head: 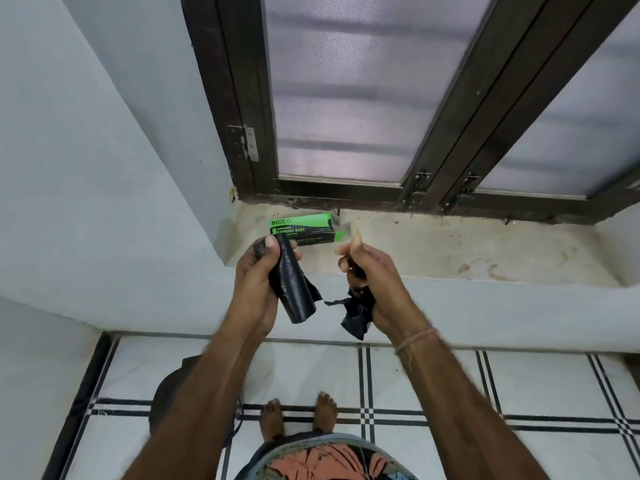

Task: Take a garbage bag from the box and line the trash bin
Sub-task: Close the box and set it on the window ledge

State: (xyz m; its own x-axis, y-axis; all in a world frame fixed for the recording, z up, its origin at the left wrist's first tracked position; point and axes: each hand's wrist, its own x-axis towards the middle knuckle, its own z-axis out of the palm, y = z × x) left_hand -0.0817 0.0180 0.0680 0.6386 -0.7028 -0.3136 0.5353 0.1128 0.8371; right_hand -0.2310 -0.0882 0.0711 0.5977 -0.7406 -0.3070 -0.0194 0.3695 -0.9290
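Note:
My left hand (pixel 258 278) grips a black roll of garbage bags (pixel 296 289), held upright in front of the window ledge. My right hand (pixel 372 271) is closed on a crumpled black garbage bag (pixel 358 313), which hangs below the fist. A thin torn strip still runs between the bag and the roll. The green and black garbage bag box (pixel 304 228) lies on the ledge just beyond my hands, its end flap open. A dark round trash bin (pixel 169 393) stands on the floor at lower left, mostly hidden behind my left forearm.
A stained stone window ledge (pixel 450 247) runs under a dark-framed window (pixel 433 161) with mesh panes. White walls close in on the left. The floor (pixel 519 393) is white tile with black stripes. My bare feet (pixel 298 415) stand close to the wall.

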